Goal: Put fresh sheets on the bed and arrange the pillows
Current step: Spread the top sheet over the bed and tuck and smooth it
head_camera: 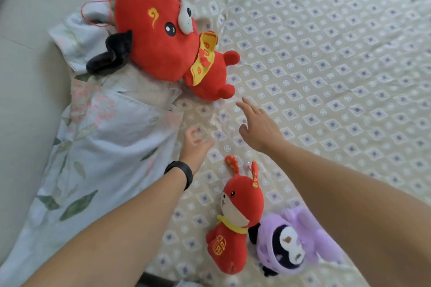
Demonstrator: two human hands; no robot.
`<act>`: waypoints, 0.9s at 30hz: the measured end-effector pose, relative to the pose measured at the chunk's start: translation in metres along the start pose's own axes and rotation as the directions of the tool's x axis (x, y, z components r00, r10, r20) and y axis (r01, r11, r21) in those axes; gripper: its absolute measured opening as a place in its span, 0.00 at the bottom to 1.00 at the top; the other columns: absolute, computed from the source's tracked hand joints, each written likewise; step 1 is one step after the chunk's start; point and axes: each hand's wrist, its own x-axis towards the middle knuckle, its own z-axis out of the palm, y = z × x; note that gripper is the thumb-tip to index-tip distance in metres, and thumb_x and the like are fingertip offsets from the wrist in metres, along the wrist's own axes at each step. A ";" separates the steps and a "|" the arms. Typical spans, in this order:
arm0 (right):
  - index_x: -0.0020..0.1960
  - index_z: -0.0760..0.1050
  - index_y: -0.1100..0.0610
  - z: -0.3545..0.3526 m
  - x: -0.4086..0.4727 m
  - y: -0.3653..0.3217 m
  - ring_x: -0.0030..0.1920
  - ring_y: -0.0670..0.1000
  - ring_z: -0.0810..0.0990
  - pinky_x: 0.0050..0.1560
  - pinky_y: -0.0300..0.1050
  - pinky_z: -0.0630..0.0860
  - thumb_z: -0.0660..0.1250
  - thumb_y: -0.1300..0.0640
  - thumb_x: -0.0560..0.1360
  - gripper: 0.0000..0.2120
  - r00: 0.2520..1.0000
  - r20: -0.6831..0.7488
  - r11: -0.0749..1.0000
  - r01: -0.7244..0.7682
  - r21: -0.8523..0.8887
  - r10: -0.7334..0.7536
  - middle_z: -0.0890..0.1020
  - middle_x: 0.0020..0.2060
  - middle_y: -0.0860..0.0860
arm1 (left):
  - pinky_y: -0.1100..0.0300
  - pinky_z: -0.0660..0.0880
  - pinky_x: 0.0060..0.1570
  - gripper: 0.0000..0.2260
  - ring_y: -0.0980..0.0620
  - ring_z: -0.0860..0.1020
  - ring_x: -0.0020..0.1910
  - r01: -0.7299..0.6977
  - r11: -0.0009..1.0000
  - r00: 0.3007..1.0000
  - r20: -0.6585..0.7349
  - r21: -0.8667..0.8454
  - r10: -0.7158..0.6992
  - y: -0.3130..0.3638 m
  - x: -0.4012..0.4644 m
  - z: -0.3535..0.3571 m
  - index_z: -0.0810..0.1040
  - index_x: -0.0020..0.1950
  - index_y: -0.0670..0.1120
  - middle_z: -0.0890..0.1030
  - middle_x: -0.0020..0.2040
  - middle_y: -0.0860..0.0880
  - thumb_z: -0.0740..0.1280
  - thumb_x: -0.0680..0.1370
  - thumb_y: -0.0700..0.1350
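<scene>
Reaching out over the bed with both hands, right hand [258,127] stretched flat toward the large red plush ox [163,37], fingers [245,106] spread wide and holding nothing, just short of the toy's foot. Hovering beside it with the left hand [196,147] (black wristband [180,172] on that wrist), fingers loosely curled and empty, close to the edge of the floral pillow [98,147]. Lying along the grey headboard [28,53], that pillow, with the ox resting partly on its upper end. Covering the mattress, a beige bedsheet [326,77] with a diamond print, somewhat wrinkled near the hands. Sitting between the forearms, a small red plush rabbit [233,221] touching a purple plush toy [293,244].
</scene>
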 end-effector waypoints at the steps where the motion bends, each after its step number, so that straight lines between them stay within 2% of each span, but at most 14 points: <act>1: 0.80 0.55 0.46 0.008 -0.016 0.016 0.78 0.56 0.60 0.73 0.57 0.66 0.59 0.56 0.79 0.31 0.997 0.009 0.996 -0.072 0.050 0.071 0.53 0.81 0.44 | 0.55 0.74 0.54 0.35 0.49 0.74 0.63 0.072 0.983 0.986 0.136 0.171 -0.096 -0.023 -0.008 0.014 0.60 0.76 0.54 0.71 0.71 0.46 0.75 0.74 0.50; 3: 0.77 0.63 0.51 0.030 -0.051 0.046 0.75 0.55 0.66 0.70 0.55 0.69 0.60 0.54 0.79 0.26 0.971 0.051 0.957 -0.238 0.162 0.233 0.64 0.78 0.49 | 0.54 0.69 0.61 0.43 0.44 0.67 0.72 0.156 0.894 0.885 0.343 0.420 -0.316 -0.063 -0.029 0.044 0.51 0.81 0.51 0.62 0.78 0.45 0.75 0.74 0.52; 4: 0.73 0.69 0.53 0.041 -0.066 0.057 0.71 0.56 0.71 0.67 0.53 0.70 0.61 0.52 0.79 0.23 0.944 0.094 0.917 -0.329 0.227 0.316 0.71 0.73 0.52 | 0.54 0.66 0.61 0.47 0.44 0.64 0.75 0.198 0.879 0.843 0.383 0.433 -0.378 -0.076 -0.038 0.057 0.47 0.82 0.51 0.59 0.79 0.47 0.75 0.74 0.54; 6: 0.61 0.76 0.56 0.064 -0.093 0.066 0.61 0.57 0.78 0.56 0.49 0.73 0.61 0.47 0.80 0.16 0.874 0.236 0.814 -0.483 0.322 0.425 0.80 0.58 0.55 | 0.54 0.66 0.60 0.49 0.46 0.64 0.75 0.229 0.895 0.826 0.410 0.382 -0.386 -0.090 -0.052 0.078 0.44 0.82 0.52 0.58 0.80 0.50 0.76 0.73 0.56; 8: 0.55 0.75 0.57 0.083 -0.117 0.071 0.54 0.58 0.78 0.47 0.46 0.70 0.62 0.42 0.79 0.17 0.785 0.372 0.674 -0.618 0.405 0.496 0.79 0.48 0.54 | 0.57 0.69 0.54 0.47 0.48 0.69 0.69 0.239 0.896 0.834 0.393 0.374 -0.387 -0.093 -0.059 0.094 0.48 0.81 0.52 0.64 0.77 0.50 0.76 0.73 0.55; 9: 0.60 0.73 0.57 0.091 -0.127 0.071 0.55 0.56 0.77 0.48 0.46 0.70 0.64 0.41 0.78 0.21 0.725 0.438 0.561 -0.688 0.460 0.531 0.77 0.50 0.54 | 0.58 0.69 0.49 0.45 0.49 0.71 0.64 0.281 0.891 0.830 0.376 0.356 -0.412 -0.094 -0.060 0.096 0.50 0.81 0.52 0.67 0.74 0.49 0.76 0.74 0.55; 11: 0.76 0.59 0.57 0.102 -0.142 0.072 0.63 0.57 0.75 0.58 0.49 0.72 0.71 0.38 0.73 0.41 0.633 0.541 0.305 -0.759 0.575 0.554 0.74 0.65 0.56 | 0.57 0.71 0.43 0.44 0.50 0.73 0.58 0.375 0.888 0.811 0.369 0.267 -0.453 -0.095 -0.062 0.097 0.55 0.79 0.51 0.72 0.70 0.48 0.77 0.72 0.57; 13: 0.81 0.46 0.52 0.108 -0.145 0.068 0.68 0.59 0.73 0.65 0.54 0.73 0.75 0.36 0.68 0.55 0.628 0.560 0.183 -0.737 0.651 0.540 0.69 0.72 0.54 | 0.54 0.77 0.47 0.48 0.47 0.79 0.59 0.457 0.877 0.782 0.402 0.150 -0.477 -0.093 -0.065 0.091 0.62 0.77 0.50 0.78 0.65 0.47 0.80 0.64 0.64; 14: 0.81 0.44 0.51 0.106 -0.143 0.065 0.67 0.58 0.74 0.67 0.56 0.73 0.76 0.36 0.67 0.56 0.667 0.533 0.191 -0.700 0.689 0.521 0.68 0.73 0.53 | 0.52 0.79 0.50 0.48 0.45 0.80 0.59 0.466 0.879 0.782 0.418 0.102 -0.463 -0.091 -0.065 0.085 0.67 0.75 0.50 0.81 0.63 0.46 0.79 0.61 0.67; 16: 0.81 0.45 0.49 0.093 -0.134 0.055 0.64 0.54 0.75 0.66 0.55 0.74 0.76 0.39 0.70 0.53 0.770 0.438 0.219 -0.579 0.785 0.464 0.69 0.70 0.49 | 0.50 0.79 0.54 0.39 0.44 0.81 0.59 0.422 0.907 0.828 0.409 -0.001 -0.384 -0.079 -0.067 0.070 0.76 0.69 0.51 0.83 0.61 0.44 0.77 0.63 0.69; 18: 0.80 0.47 0.46 0.070 -0.120 0.040 0.61 0.49 0.76 0.64 0.51 0.76 0.77 0.40 0.71 0.51 0.868 0.289 0.244 -0.407 0.880 0.404 0.70 0.66 0.46 | 0.45 0.78 0.55 0.36 0.44 0.81 0.58 0.341 0.935 0.895 0.339 -0.098 -0.291 -0.061 -0.064 0.048 0.76 0.68 0.55 0.82 0.63 0.45 0.76 0.64 0.69; 20: 0.79 0.49 0.42 0.047 -0.103 0.018 0.61 0.49 0.77 0.63 0.51 0.76 0.77 0.38 0.70 0.49 0.920 0.198 0.257 -0.293 0.921 0.340 0.72 0.65 0.47 | 0.39 0.73 0.60 0.36 0.44 0.81 0.59 0.234 0.962 0.941 0.282 -0.142 -0.188 -0.041 -0.062 0.022 0.72 0.70 0.60 0.81 0.64 0.48 0.76 0.64 0.66; 24: 0.70 0.66 0.44 0.008 -0.049 -0.044 0.62 0.48 0.78 0.67 0.54 0.74 0.69 0.32 0.73 0.32 0.986 0.085 0.505 -0.149 0.850 0.146 0.78 0.64 0.45 | 0.39 0.72 0.63 0.34 0.46 0.82 0.58 0.080 0.961 0.986 0.162 -0.263 -0.038 -0.004 -0.060 -0.025 0.70 0.70 0.61 0.81 0.63 0.48 0.77 0.66 0.58; 27: 0.78 0.61 0.46 -0.011 -0.011 -0.086 0.71 0.54 0.71 0.73 0.58 0.67 0.63 0.29 0.74 0.38 0.999 0.035 0.664 -0.028 0.747 0.003 0.71 0.72 0.50 | 0.44 0.76 0.60 0.34 0.45 0.83 0.56 -0.061 0.926 0.998 -0.026 -0.372 0.056 0.005 -0.053 -0.050 0.67 0.70 0.57 0.82 0.60 0.49 0.78 0.68 0.53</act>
